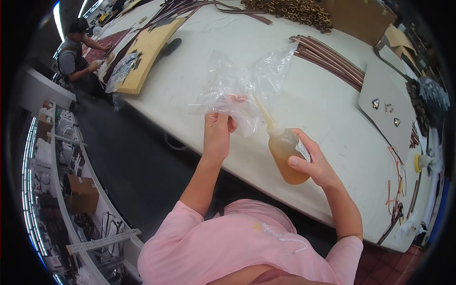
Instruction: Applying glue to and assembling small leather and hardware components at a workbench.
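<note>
Right hand (311, 164) around bottle (285, 152), nozzle in bag (237, 90)

Two hands are up at the centre: the left hand (217, 132) and the right hand (311, 161). They carry one clear plastic bag (242, 90) and one amber squeeze bottle (285, 154) with a long nozzle. One long white counter (304, 102) runs from 10 to 4 o'clock. On it lie one tan board (147, 54) at 11 o'clock and one grey sheet (384, 102) at 2 o'clock bearing three small metal pieces (375, 103). One pile of brown chain (294, 10) sits at 12 o'clock. One other person (76, 50) works at 10 o'clock. One cardboard box (81, 194) stands at 8 o'clock.
</note>
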The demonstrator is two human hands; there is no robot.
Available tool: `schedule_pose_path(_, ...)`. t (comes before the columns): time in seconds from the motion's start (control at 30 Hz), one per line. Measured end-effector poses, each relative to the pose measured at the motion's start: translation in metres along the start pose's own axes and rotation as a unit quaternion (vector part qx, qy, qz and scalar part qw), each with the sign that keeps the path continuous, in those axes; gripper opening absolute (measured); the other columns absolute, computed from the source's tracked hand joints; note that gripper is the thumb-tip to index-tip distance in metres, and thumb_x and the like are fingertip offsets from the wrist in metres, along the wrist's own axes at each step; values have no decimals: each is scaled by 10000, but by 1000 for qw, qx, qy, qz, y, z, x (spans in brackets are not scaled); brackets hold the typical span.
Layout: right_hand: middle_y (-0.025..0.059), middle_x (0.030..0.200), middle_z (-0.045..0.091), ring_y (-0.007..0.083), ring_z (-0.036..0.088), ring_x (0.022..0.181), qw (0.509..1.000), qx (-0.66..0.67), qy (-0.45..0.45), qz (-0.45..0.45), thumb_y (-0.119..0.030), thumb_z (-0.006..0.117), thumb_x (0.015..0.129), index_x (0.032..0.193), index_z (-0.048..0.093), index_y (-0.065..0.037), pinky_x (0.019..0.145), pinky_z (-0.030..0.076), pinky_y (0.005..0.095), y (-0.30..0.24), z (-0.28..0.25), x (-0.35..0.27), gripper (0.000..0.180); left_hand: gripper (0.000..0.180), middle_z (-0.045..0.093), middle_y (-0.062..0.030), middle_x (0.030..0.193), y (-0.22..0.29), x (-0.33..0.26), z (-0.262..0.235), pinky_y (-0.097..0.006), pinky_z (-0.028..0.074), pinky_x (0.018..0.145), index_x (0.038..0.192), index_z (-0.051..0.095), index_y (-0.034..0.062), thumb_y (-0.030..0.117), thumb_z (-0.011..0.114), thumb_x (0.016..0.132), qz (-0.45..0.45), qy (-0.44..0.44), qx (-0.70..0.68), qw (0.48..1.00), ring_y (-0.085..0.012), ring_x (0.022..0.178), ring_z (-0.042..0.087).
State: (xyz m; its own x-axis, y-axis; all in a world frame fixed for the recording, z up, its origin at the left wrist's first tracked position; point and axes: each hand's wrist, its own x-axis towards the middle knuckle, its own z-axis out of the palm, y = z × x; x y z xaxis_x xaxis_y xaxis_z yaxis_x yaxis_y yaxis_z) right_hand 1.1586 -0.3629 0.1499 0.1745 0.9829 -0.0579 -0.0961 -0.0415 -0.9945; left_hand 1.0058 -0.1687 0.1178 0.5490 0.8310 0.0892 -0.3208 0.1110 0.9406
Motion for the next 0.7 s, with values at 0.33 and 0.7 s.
schedule_pose_path(0.33, 56, 1150, 597, 154, 549, 1087, 1000, -6, -2, 30, -323, 723, 848, 1346, 512, -50, 967, 419, 303, 14, -11, -9, 606, 307, 551, 82, 838, 10, -3, 41, -187, 305, 558, 1212, 646, 39, 264, 549, 1027, 129, -155, 95, 975, 12, 650, 387)
schedule_pose_path(0.7, 70, 1190, 607, 198, 548, 1147, 998, 49, -14, 23, -431, 808, 732, 1351, 517, -41, 1050, 375, 356, 46, -4, 13, 787, 393, 609, -41, 1182, -3, -20, 40, -307, 469, 900, 1325, 542, 90, 211, 632, 962, -75, -147, -364, 917, -132, 1064, 576)
